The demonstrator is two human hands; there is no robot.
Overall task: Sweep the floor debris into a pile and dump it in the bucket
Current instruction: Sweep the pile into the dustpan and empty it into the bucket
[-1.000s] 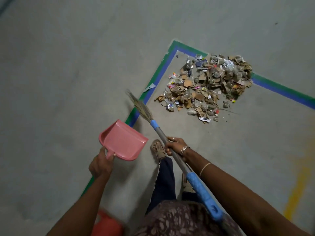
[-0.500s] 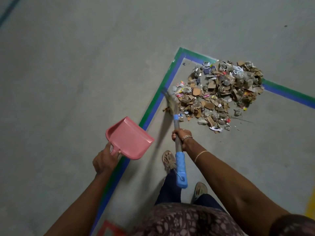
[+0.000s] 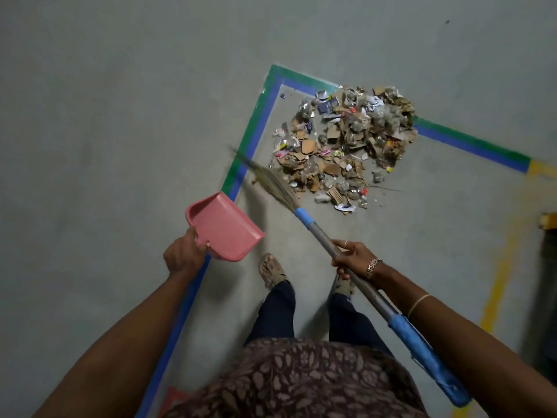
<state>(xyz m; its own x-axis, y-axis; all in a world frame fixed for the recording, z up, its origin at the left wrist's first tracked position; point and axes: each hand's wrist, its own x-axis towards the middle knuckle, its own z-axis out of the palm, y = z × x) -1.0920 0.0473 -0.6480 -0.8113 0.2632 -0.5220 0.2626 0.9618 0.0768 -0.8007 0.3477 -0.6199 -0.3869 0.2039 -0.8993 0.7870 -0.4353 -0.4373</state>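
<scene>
green-and-blue tape (image 3: 258, 128): angled corner on grey concrete floor (image 3: 120, 116) | yellow painted line (image 3: 489, 312): right side, faded

The floor (image 3: 120, 116) is smooth grey-green concrete under dull, flat light, marked with faint scuffs and one small dark speck (image 3: 447, 22) far up on the right. A double tape line (image 3: 256, 128), green on the outside and blue on the inside, runs up from the bottom edge, turns a sharp corner and slants down to the right, ending against a yellow patch (image 3: 539, 168). A worn yellow painted line (image 3: 494, 297) runs down the floor at the right, near a dark, indistinct object (image 3: 547, 267) at the frame's edge with a yellow piece (image 3: 548, 220) above it.
</scene>
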